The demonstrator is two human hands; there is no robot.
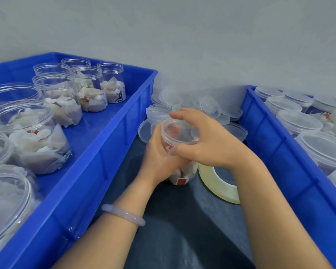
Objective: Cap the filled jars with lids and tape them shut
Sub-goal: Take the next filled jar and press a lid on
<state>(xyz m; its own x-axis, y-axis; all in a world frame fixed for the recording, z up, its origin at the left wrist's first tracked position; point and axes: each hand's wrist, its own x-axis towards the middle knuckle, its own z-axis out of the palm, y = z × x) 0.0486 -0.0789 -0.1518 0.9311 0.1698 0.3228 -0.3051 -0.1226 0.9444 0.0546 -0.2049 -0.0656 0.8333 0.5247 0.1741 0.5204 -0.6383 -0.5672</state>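
Head view, mid-bench. Filled jar [179, 177] stands on the dark work surface [182, 230] between the two blue bins, just left of the tape roll [219, 183].

- Left hand [159, 154]: fingers curled round the jar body, gripping it.
- Right hand [206, 140]: fingers and thumb curled over the rim of the clear lid [177, 133], which sits on the jar mouth.
- Cannot tell whether the lid is level or fully seated; the hands hide most of the rim.

Step, as judged: capping. No tape on this jar yet.

Risks from here:
1. Lid catches askew. Cause: pressing or turning before it sits flat. Tape would then seal a crooked cap.
2. Sachet paper or string trapped under the rim. Cause: contents ride high in the jar.
3. Jar twists in the left grip. Cause: smooth plastic wall against the turning force.
4. Right forearm lies over the tape roll and could drag it when it lifts.
5. Loose lids [211, 107], piled just beyond the jar, could scatter if the jar is pushed far.

Left bin [109, 144] holds open jars [89, 88]; right bin [279, 144] holds capped jars [299, 121].
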